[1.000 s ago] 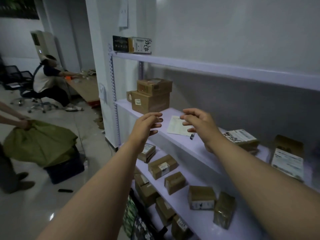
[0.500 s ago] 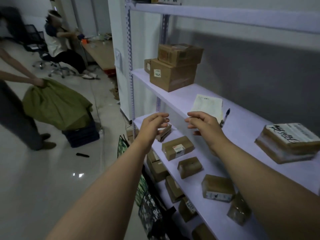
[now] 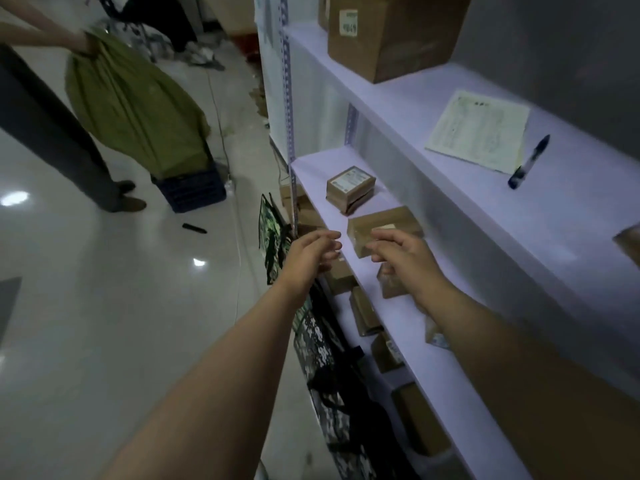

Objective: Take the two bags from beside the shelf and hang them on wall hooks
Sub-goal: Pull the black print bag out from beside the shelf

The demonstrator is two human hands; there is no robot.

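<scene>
Two patterned bags lean on the floor against the front of the white shelf (image 3: 408, 327). One is green-and-white with a dark strap (image 3: 272, 237); the other is black-and-white (image 3: 320, 351) and lies nearer to me. My left hand (image 3: 308, 258) hovers just above the green bag, fingers loosely apart, holding nothing. My right hand (image 3: 403, 256) is beside it over the lower shelf board, also open and empty. Neither hand touches a bag. No wall hooks are in view.
Several small cardboard parcels (image 3: 349, 188) lie on the shelf boards, a big box (image 3: 388, 32) on the upper board with a paper sheet (image 3: 479, 129) and pen (image 3: 528, 161). On the left a person holds a green sack (image 3: 131, 102) over a dark crate (image 3: 192, 190).
My view has tilted down and both hands have lowered from the middle shelf board toward the bags by the shelf's foot. The bags have come more fully into view.
</scene>
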